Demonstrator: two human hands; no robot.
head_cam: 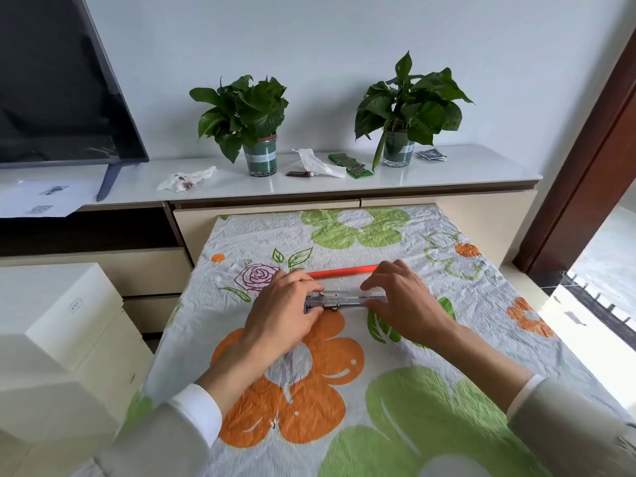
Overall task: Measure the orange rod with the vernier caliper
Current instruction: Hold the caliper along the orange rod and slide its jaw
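Note:
An orange rod (340, 271) lies flat on the flowered tablecloth (430, 390), running left to right just beyond my fingers. A steel vernier caliper (344, 300) lies along the cloth a little nearer to me, parallel to the rod and apart from it. My left hand (282, 311) pinches the caliper's left, jaw end with thumb and fingers. My right hand (402, 301) holds the caliper's right end between thumb and fingers. The caliper's jaws are hidden under my left fingers.
Beyond the table stands a low white cabinet (481, 173) with two potted plants (254, 132) (402, 115), crumpled tissues and small packets. A dark TV screen (51, 91) is at the far left. White boxes (62, 339) stand left of the table, a brown door frame (592, 149) right.

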